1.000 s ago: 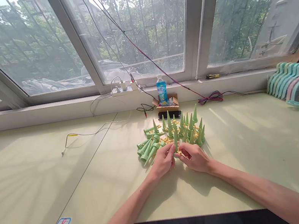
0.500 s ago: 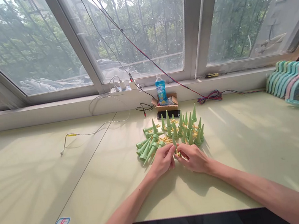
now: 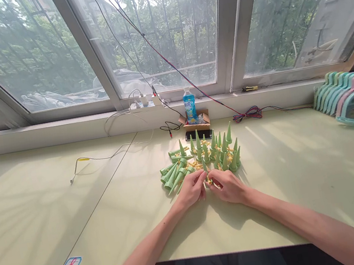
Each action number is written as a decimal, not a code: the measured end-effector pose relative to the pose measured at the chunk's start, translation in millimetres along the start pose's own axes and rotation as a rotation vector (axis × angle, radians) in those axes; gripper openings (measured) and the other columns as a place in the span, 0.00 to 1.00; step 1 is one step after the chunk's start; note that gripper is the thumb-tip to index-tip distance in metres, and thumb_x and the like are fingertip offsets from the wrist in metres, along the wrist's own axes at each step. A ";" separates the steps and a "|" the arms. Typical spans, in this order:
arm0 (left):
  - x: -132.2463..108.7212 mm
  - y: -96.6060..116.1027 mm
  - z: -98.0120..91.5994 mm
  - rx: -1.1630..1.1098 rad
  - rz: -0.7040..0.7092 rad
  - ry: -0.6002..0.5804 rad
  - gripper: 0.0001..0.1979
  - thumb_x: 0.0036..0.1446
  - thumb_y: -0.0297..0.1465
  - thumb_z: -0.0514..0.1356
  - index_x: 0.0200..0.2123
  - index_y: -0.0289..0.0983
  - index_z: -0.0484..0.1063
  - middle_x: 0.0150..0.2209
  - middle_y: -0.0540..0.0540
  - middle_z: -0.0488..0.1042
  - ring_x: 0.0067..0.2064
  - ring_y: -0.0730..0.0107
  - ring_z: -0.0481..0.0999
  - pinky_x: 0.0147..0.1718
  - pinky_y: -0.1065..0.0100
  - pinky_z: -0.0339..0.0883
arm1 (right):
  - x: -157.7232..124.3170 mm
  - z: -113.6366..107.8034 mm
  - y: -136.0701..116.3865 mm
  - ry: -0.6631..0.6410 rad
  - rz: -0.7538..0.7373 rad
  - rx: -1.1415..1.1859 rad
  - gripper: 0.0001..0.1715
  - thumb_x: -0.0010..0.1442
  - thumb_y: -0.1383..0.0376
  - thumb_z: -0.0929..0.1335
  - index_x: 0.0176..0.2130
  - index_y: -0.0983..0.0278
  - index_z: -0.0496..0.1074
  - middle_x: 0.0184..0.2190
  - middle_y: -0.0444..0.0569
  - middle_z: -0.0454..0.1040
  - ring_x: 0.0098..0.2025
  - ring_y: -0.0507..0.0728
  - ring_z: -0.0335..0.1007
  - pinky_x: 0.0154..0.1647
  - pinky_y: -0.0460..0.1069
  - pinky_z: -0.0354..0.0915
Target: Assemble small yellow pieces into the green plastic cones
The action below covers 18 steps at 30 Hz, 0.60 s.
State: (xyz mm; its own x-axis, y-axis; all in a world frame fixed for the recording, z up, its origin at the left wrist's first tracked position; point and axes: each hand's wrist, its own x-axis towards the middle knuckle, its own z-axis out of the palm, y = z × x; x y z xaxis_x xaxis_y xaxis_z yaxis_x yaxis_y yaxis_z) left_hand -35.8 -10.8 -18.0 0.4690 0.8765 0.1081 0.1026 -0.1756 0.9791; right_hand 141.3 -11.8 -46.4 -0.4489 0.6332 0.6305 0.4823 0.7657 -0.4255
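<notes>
My left hand [image 3: 192, 188] is closed on a green cone-shaped watering spike [image 3: 204, 165], which stands point up between my hands. My right hand [image 3: 227, 185] pinches a small yellow valve piece [image 3: 210, 182] at the spike's lower part; my fingers hide how far the two are joined. Just beyond my left hand, several green spikes [image 3: 171, 177] lie on their sides. Past my right hand, several upright spikes [image 3: 228, 134] with yellow valves stand close together. Loose yellow pieces [image 3: 197, 164] lie between the two groups.
Behind the spikes are a dark phone [image 3: 198, 135], a small cardboard box [image 3: 196, 126] and a blue-labelled bottle [image 3: 190, 106]. A bundled cable [image 3: 251, 113] lies at the back. Pastel hangers [image 3: 345, 96] stand at far right. A thin white cable [image 3: 108, 157] crosses the left tabletop.
The whole view shifts very slightly. Both hands stay at the same spot with the spike and yellow piece between them, and the yellow piece's tilt differs a little.
</notes>
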 end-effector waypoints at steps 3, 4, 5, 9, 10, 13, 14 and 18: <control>0.1 -0.8 -0.1 -0.001 0.005 0.004 0.22 0.63 0.48 0.52 0.28 0.37 0.64 0.14 0.54 0.62 0.14 0.74 0.66 0.13 0.74 0.50 | 0.0 -0.2 0.2 0.005 -0.008 -0.004 0.08 0.64 0.67 0.63 0.31 0.62 0.60 0.24 0.41 0.64 0.22 0.49 0.56 0.24 0.46 0.54; 0.1 -1.1 0.0 -0.003 0.005 0.005 0.22 0.63 0.48 0.52 0.28 0.37 0.64 0.14 0.54 0.62 0.14 0.74 0.65 0.13 0.74 0.50 | 0.1 -0.3 0.2 0.004 -0.010 -0.004 0.08 0.64 0.68 0.64 0.31 0.62 0.60 0.24 0.41 0.64 0.22 0.49 0.56 0.24 0.46 0.54; 0.2 -1.5 0.0 -0.004 0.004 0.007 0.22 0.63 0.48 0.52 0.28 0.37 0.64 0.14 0.54 0.62 0.14 0.74 0.65 0.13 0.74 0.51 | 0.1 -0.5 0.1 0.001 -0.013 -0.004 0.08 0.63 0.68 0.64 0.31 0.62 0.60 0.24 0.41 0.64 0.22 0.49 0.56 0.24 0.45 0.54; 0.5 -2.7 -0.2 0.000 -0.003 0.003 0.20 0.63 0.48 0.53 0.28 0.37 0.64 0.14 0.54 0.63 0.14 0.73 0.65 0.13 0.73 0.52 | 0.6 -1.4 -0.2 -0.005 -0.013 -0.003 0.08 0.64 0.68 0.63 0.31 0.62 0.60 0.24 0.41 0.64 0.22 0.49 0.56 0.24 0.45 0.53; 0.6 -2.9 -0.3 0.001 -0.004 0.003 0.20 0.63 0.47 0.54 0.28 0.37 0.65 0.14 0.54 0.63 0.14 0.73 0.65 0.13 0.73 0.52 | 0.8 -1.6 -0.3 -0.007 -0.012 -0.003 0.08 0.64 0.68 0.63 0.31 0.62 0.60 0.24 0.41 0.63 0.22 0.49 0.56 0.24 0.45 0.53; 0.8 -3.3 -0.7 0.007 -0.005 0.001 0.19 0.62 0.46 0.55 0.28 0.37 0.65 0.13 0.54 0.62 0.14 0.74 0.64 0.14 0.74 0.52 | 1.0 -1.7 -0.2 -0.010 -0.012 -0.001 0.08 0.64 0.68 0.63 0.31 0.62 0.60 0.24 0.41 0.63 0.22 0.49 0.56 0.24 0.45 0.53; 0.9 -3.4 -0.9 0.010 -0.006 0.000 0.19 0.63 0.46 0.55 0.28 0.37 0.64 0.13 0.54 0.62 0.14 0.74 0.64 0.14 0.74 0.51 | 1.1 -1.6 -0.1 -0.008 -0.012 -0.001 0.08 0.64 0.68 0.63 0.31 0.62 0.60 0.23 0.41 0.63 0.22 0.49 0.55 0.24 0.45 0.53; 1.3 -3.6 -1.6 0.021 -0.006 0.003 0.19 0.63 0.46 0.54 0.28 0.37 0.64 0.13 0.54 0.63 0.14 0.74 0.64 0.14 0.74 0.50 | 1.1 -1.2 0.7 -0.005 -0.010 -0.005 0.08 0.64 0.67 0.63 0.32 0.62 0.60 0.23 0.41 0.63 0.22 0.50 0.55 0.24 0.46 0.53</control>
State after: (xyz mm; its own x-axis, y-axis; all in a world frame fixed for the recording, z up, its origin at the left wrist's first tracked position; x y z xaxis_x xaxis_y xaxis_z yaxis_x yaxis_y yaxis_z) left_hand -37.0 -8.3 -21.2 0.4653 0.8792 0.1027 0.1243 -0.1798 0.9758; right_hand 142.0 -10.7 -45.2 -0.4575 0.6262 0.6314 0.4820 0.7713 -0.4157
